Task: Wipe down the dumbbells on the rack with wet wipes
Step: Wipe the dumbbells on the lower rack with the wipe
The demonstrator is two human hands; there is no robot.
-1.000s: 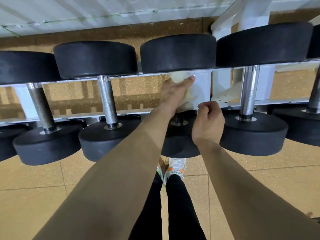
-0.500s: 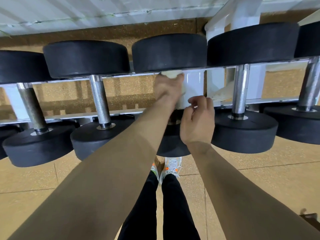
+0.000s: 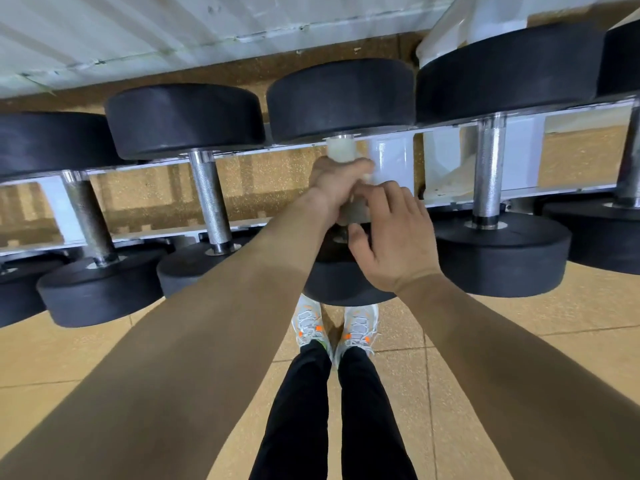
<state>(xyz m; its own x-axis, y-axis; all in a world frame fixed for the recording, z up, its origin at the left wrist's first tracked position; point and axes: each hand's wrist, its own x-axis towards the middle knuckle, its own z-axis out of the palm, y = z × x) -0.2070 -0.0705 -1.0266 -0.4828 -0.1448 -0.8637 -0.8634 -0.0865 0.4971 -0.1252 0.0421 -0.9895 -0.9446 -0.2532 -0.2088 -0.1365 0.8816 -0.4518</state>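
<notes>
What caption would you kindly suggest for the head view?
Left hand grips a wet wipe round one racked dumbbell, right hand open beside it.

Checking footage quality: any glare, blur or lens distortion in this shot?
Head view: wide-angle distortion bows the dumbbell row and stretches the forearms; glare glints on the chrome dumbbell handle and white rack; left hand and right hand look slightly soft.

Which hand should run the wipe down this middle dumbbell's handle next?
Left. The left hand grips the wet wipe, which is wrapped round the middle dumbbell at its handle. The right hand lies open beside it, gripping nothing that I can see.
</notes>
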